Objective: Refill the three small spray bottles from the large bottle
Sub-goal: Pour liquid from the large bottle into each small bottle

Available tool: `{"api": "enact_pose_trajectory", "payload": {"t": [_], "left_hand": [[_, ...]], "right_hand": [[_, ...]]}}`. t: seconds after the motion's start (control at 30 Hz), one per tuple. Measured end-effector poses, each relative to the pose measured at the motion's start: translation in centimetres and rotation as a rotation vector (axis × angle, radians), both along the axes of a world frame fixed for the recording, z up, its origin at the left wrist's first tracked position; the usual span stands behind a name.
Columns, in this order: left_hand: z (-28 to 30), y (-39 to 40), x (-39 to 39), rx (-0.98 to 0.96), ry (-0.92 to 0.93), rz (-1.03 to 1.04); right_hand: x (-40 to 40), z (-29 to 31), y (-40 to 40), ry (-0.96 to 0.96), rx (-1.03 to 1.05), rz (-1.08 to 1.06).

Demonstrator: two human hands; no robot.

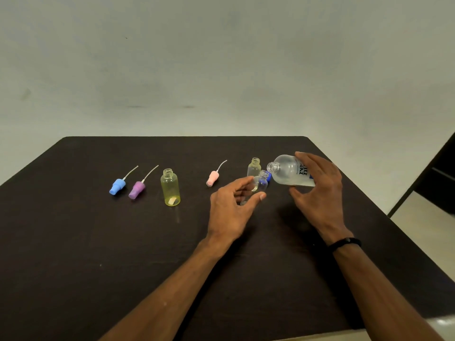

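My right hand (320,190) grips the large clear bottle (288,171), tilted with its open mouth pointing left. My left hand (231,207) holds a small clear spray bottle (261,181) between thumb and fingers, its open neck just below the large bottle's mouth. A second small clear bottle (254,166) stands uncapped right behind them. A small yellow bottle (170,187) stands uncapped further left. Three spray heads lie on the table (73,242): blue (117,186), purple (137,190) and pink (213,178).
A blue cap (269,177) lies partly hidden behind the held small bottle. The dark table ends at a pale wall at the back. A dark piece of furniture (438,173) stands off the right edge.
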State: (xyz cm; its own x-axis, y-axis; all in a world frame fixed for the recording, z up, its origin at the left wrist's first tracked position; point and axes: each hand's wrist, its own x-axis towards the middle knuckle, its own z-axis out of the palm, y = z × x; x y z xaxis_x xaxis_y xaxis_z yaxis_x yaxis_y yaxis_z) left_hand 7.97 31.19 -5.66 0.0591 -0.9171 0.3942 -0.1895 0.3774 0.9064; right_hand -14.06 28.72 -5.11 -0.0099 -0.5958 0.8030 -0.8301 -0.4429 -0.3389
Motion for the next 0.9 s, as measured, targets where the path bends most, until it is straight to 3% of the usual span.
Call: {"api": "enact_pose_trajectory", "payload": {"t": [0.9], "left_hand": [[0.01, 0.02, 0.08, 0.000, -0.014, -0.024]], "right_hand": [[0.14, 0.29, 0.12, 0.035, -0.001, -0.018]]}}
